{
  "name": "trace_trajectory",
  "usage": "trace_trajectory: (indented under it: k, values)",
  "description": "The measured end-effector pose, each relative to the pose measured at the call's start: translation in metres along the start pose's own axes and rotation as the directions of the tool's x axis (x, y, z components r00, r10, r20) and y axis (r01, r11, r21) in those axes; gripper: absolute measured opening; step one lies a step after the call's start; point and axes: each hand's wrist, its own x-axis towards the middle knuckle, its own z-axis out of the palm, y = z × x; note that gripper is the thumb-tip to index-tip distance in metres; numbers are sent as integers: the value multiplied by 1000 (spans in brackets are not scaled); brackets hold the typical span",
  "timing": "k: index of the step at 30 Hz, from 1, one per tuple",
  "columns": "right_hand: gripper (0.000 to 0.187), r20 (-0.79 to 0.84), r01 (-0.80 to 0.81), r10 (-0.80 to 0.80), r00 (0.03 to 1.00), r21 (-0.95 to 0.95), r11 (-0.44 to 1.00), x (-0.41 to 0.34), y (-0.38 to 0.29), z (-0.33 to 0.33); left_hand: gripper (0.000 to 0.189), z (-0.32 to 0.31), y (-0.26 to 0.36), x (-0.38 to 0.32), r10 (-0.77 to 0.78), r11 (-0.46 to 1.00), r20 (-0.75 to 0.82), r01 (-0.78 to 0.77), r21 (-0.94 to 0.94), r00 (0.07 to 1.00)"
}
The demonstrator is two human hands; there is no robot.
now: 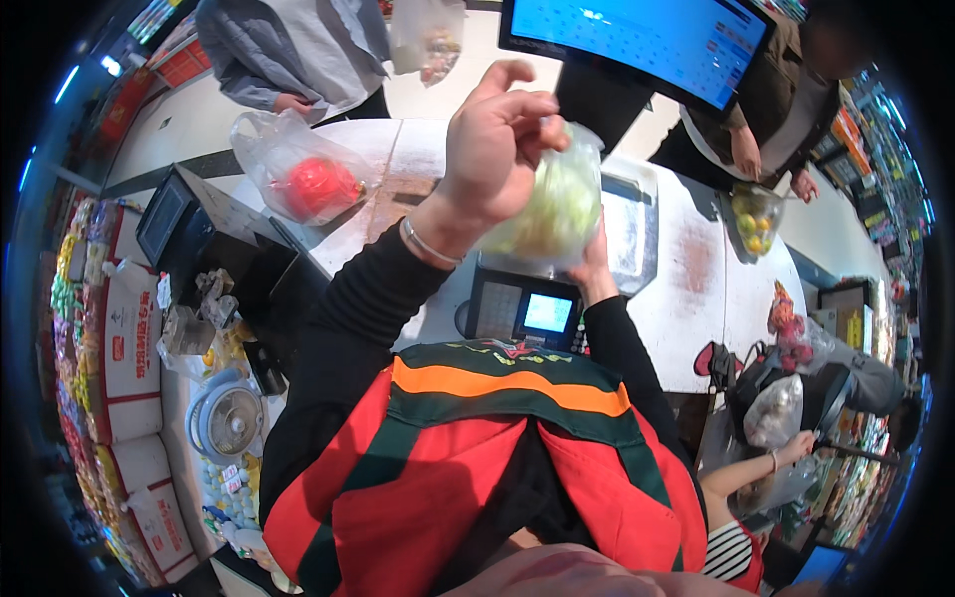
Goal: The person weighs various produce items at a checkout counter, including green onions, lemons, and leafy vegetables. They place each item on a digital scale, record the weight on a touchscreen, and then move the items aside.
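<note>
A clear plastic bag of pale green leafy vegetable (556, 209), blurred, is in front of me over the scale. My right hand (595, 257) grips its lower right side; most of those fingers are hidden behind the bag. My left hand (492, 153) is raised at the bag's upper left, fingers bent and spread, with nothing visible in them. Whether its fingertips touch the plastic is unclear. Below the bag, the scale's keypad and lit display (547, 311) face me. Its metal weighing tray (630, 224) shows on the right.
A bag with a red item (321, 186) sits left on the white counter (694, 321). A large screen (634, 37) stands ahead. One person (298, 60) stands across the counter; another holds a bag of yellow-green fruit (755, 224). A fan (227, 418) is at left; an arm (753, 470) reaches in at right.
</note>
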Motion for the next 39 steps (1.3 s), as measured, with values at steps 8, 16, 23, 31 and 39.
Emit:
trace_trajectory:
  k: [8, 16, 23, 31, 39]
  values:
    - [62, 235, -338, 272, 933, 316, 886, -3, 128, 57, 36, -39, 99, -62, 113, 987, 209, -133, 86, 972]
    - [63, 127, -523, 510, 851, 108, 846, 35, 214, 108, 29, -195, 183, -167, 358, 738, -320, -56, 672, 877]
    - [68, 94, -643, 643, 760, -32, 765, 38, 305, 126, 24, -242, 200, -243, 536, 639, -392, -55, 768, 748]
    - [70, -59, -779, 782, 620, -165, 605, 30, 323, 124, 17, -253, 162, -264, 829, 559, -410, -597, 576, 380]
    - [69, 72, -746, 785, 615, -270, 609, 37, 305, 125, 12, -245, 168, -260, 821, 570, -373, -599, 562, 432]
